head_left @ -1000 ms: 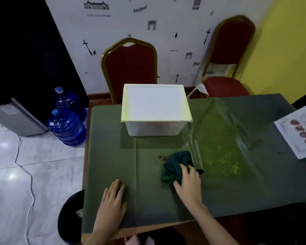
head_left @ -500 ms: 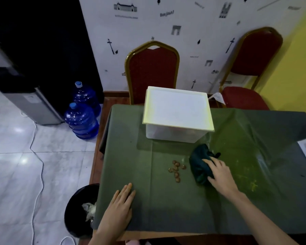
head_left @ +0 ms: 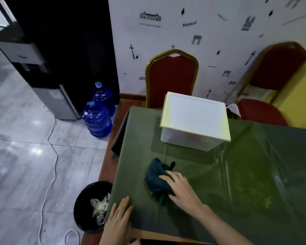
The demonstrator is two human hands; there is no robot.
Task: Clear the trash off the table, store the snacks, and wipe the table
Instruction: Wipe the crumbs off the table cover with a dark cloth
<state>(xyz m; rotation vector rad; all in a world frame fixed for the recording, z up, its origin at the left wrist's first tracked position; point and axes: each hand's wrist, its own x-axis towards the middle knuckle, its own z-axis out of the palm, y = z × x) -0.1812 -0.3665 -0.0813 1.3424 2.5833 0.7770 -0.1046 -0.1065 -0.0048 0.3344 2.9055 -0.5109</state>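
Observation:
A dark teal cloth [head_left: 156, 177] lies bunched on the green table cover [head_left: 254, 183], and my right hand [head_left: 181, 189] presses down on it with fingers curled over its right side. A few brown crumbs [head_left: 150, 193] peek out at the cloth's lower left edge. My left hand [head_left: 119, 220] rests flat on the cover's near left corner, holding nothing. A white lidded storage box [head_left: 195, 120] stands at the table's far side. A black trash bin [head_left: 91, 206] with crumpled wrappers sits on the floor by the near left corner.
Two red chairs with gold frames [head_left: 171, 76] [head_left: 272, 82] stand behind the table. Two blue water jugs [head_left: 97, 119] and a water dispenser [head_left: 42, 73] stand at the left. A white cable [head_left: 51, 165] trails over the tiled floor.
My right hand has swept the cloth leftward over the brown crumbs, which are now mostly covered. The view has turned left, showing more of the bin. My left hand stays flat.

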